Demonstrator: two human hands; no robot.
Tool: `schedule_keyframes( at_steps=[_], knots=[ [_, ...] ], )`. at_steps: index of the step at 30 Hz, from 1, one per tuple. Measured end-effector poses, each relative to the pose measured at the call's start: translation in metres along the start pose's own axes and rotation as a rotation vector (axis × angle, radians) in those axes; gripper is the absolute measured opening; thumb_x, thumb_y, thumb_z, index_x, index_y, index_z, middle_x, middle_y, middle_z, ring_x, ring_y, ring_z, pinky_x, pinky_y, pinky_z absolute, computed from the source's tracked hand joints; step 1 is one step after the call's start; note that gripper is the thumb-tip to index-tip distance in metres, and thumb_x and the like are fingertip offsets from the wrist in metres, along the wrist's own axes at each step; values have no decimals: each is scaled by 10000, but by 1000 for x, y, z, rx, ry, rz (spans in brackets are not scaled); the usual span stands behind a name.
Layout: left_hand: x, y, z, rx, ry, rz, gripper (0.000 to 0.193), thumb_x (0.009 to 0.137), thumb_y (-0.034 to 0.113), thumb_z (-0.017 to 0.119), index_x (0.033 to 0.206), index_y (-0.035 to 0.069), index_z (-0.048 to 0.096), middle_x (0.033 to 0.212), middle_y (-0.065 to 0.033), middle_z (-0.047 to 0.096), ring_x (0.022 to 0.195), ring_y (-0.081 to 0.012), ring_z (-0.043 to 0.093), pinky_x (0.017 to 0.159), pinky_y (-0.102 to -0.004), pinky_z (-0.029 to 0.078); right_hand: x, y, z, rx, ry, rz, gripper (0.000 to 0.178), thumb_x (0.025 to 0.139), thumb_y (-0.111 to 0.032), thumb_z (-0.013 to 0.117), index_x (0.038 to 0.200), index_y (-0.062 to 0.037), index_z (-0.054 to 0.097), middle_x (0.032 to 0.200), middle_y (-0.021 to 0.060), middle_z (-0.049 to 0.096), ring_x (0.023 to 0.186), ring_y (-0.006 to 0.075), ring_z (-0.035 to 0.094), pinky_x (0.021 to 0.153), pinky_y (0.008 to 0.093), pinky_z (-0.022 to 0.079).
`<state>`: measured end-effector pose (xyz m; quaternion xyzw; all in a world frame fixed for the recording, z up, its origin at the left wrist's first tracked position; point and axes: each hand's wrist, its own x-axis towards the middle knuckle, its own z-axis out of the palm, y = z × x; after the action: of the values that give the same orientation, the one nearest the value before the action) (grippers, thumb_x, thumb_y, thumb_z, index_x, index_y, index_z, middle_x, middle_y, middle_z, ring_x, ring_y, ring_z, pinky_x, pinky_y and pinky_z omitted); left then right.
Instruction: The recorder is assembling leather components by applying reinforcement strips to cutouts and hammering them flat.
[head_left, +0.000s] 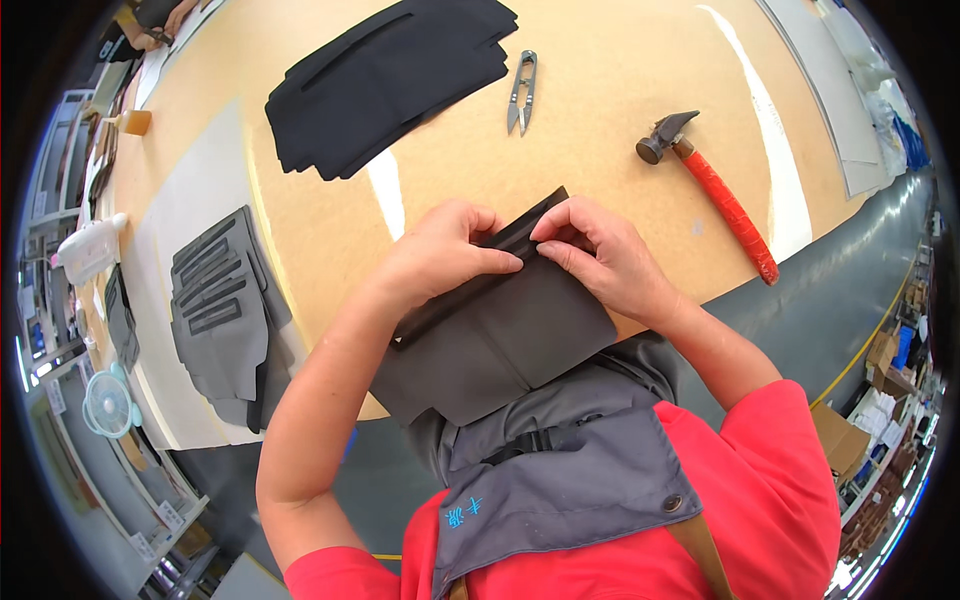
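A dark grey fabric panel [500, 340] with notched corners lies at the table's near edge and hangs over it toward my apron. Along its far side runs a darker folded strip [460, 292]. My left hand [450, 250] presses this strip, thumb on top and fingers curled behind it. Beside it, my right hand [605, 250] pinches the same edge between thumb and forefinger near the panel's far right corner. Behind the hands lies a stack of black fabric panels [390, 85]. Thread snips [521, 95] rest right of that stack, and a red-handled hammer [715, 195] lies farther right.
Grey cut pieces with dark strips [220, 310] lie on the left of the tan table [590, 60]. A white bottle [90, 248] and a small fan [110, 403] stand at the far left. Another person's hand [178, 18] shows at the far left corner. Cardboard boxes [838, 440] sit at right.
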<state>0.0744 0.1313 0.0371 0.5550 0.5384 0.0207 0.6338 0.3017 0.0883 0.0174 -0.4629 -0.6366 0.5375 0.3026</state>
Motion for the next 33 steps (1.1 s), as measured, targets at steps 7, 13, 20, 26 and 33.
schedule_keyframes(
  at_steps=[7,13,20,26,33],
  knots=[
    [0,2,-10,-349,-195,-81,205,876,82,768,1048,-22,729,932,-52,747,795,-83,675,735,-242,532,-2,9,2,96,11,-41,152,904,-25,754,1012,-16,647,1001,79,595,889,169,691,799,296,576],
    [1,1,-11,-359,-199,-135,224,884,70,757,1083,-28,727,957,-56,753,811,-80,681,741,-235,535,-2,9,8,75,49,-46,190,882,-38,788,1012,-10,652,1012,79,585,895,161,692,800,290,603],
    [4,-2,-11,-312,-196,-95,216,882,85,761,1066,-26,734,946,-52,751,807,-74,672,734,-237,526,-2,6,7,32,83,-26,143,900,-42,772,985,6,667,1021,76,589,887,164,682,766,283,604],
    [1,-2,-11,-301,-177,-90,199,879,98,764,1044,-12,744,938,-42,750,817,-83,672,736,-253,526,-1,0,8,-41,86,-2,86,931,-58,726,950,-1,665,1067,83,591,840,145,636,728,287,558],
    [-51,-20,50,298,728,503,240,840,73,804,1060,41,713,894,-87,660,832,-232,664,742,-336,549,15,-7,9,-276,97,-20,99,884,-70,714,912,-1,647,1074,97,573,734,153,584,680,303,507]
  ],
)
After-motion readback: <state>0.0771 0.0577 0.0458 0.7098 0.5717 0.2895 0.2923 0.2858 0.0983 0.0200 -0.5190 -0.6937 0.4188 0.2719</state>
